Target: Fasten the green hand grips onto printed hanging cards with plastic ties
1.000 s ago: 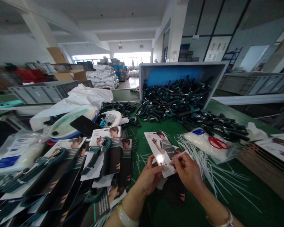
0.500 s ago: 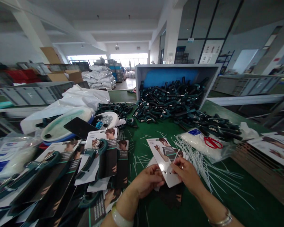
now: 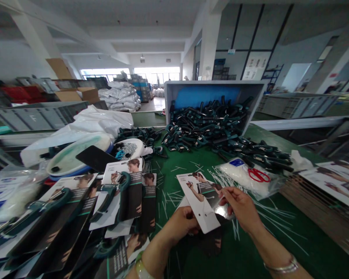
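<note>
My left hand [image 3: 184, 224] pinches the lower left edge of a printed cardboard backing card [image 3: 205, 217], tilted above the green table. Two small holes show in the card's white lower part. At the card's right edge, my right hand [image 3: 241, 207] is closed, with a thin white cable tie [image 3: 206, 190] running across the card's face to its fingertips. More loose cable ties [image 3: 275, 215] fan out on the table behind and right of this hand. Left of my left hand, dark green hand grip exercisers [image 3: 123, 193] lie on printed cards in an overlapping pile.
A tipped grey crate [image 3: 257, 102] spills many grip exercisers [image 3: 203, 124] at the back. A bag of ties [image 3: 238, 174] carries red scissors [image 3: 258, 175]. Stacked cards [image 3: 334, 182] stand at right. A white bowl [image 3: 138, 146] of small metal parts stands back left.
My right hand has moved slightly up and right, away from the card's holes, which now show uncovered. My left hand keeps its hold on the card.
</note>
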### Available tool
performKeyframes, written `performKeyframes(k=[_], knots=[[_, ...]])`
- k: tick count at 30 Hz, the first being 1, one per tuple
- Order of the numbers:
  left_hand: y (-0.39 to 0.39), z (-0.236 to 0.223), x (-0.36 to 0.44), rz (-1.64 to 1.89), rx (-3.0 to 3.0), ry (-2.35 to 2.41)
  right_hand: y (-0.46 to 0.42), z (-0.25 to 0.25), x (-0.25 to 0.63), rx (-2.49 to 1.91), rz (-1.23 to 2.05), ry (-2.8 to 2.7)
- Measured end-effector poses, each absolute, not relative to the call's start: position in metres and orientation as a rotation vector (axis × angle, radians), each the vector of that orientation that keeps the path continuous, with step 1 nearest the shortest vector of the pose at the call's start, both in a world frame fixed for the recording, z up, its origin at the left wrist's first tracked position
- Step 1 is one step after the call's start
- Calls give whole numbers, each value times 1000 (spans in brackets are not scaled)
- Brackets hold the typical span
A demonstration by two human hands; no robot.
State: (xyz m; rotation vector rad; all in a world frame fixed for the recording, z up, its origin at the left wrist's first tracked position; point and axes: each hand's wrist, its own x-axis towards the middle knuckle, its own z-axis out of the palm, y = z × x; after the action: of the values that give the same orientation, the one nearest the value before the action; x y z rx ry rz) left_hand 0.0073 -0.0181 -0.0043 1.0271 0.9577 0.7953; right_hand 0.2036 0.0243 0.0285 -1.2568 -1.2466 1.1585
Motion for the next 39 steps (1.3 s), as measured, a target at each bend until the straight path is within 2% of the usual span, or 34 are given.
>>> performKeyframes(k=[9, 17, 20, 25, 27, 32, 39], knots=[[-17, 1, 3, 773, 1042, 968, 17, 36, 205, -1361, 1176, -1349], [-16, 24, -22, 769, 1117, 1112, 19, 11, 217, -1406, 1281, -1511], [-20, 33, -19, 840, 1132, 1098, 18, 8, 225, -1456, 1047, -1787], [-25, 43, 0, 1035, 1204, 1106, -4, 20, 227, -1405, 118, -2221], [-25, 44, 7, 1064, 1179, 1079, -17, 27, 220, -1226, -87, -2318], [-24, 49, 18, 1171, 1104, 1037, -22, 26, 200, -1093, -248, -2335], [-21, 60, 30, 1414, 855, 804, -7, 23, 197, -1081, -67, -2131]])
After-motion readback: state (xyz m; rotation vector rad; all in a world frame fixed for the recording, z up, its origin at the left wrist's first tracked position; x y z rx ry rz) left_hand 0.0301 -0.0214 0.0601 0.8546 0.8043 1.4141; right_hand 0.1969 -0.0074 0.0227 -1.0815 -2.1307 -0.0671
